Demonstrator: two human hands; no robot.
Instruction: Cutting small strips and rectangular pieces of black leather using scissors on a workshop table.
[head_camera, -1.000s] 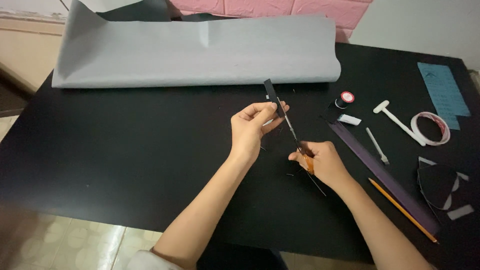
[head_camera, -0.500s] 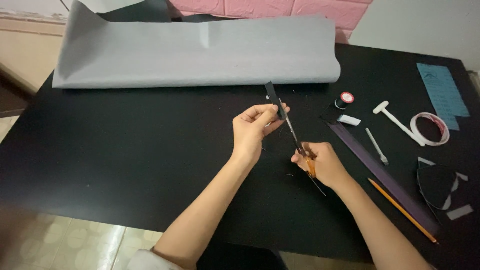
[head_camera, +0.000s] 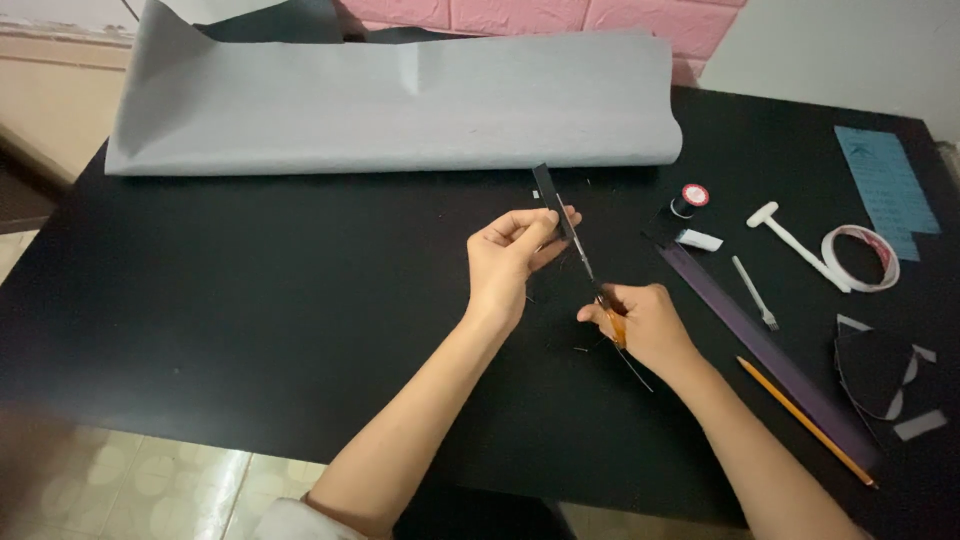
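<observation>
Strip (head_camera: 546, 190) of dark material stands near the middle of the black tabletop (head_camera: 250, 300), just in front of the big grey sheet (head_camera: 400, 100) along the far edge. Its long axis runs away from the person. Left hand (head_camera: 510, 255) pinches its lower end between closed fingers; right hand (head_camera: 640, 325), lower right, grips scissors (head_camera: 585, 265) whose blades meet the strip.

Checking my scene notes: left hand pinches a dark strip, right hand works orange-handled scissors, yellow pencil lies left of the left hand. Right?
Not quite. The head view shows the yellow pencil right of the right hand, beside the long dark ruler. Left hand, dark strip and scissors are as stated.
</observation>
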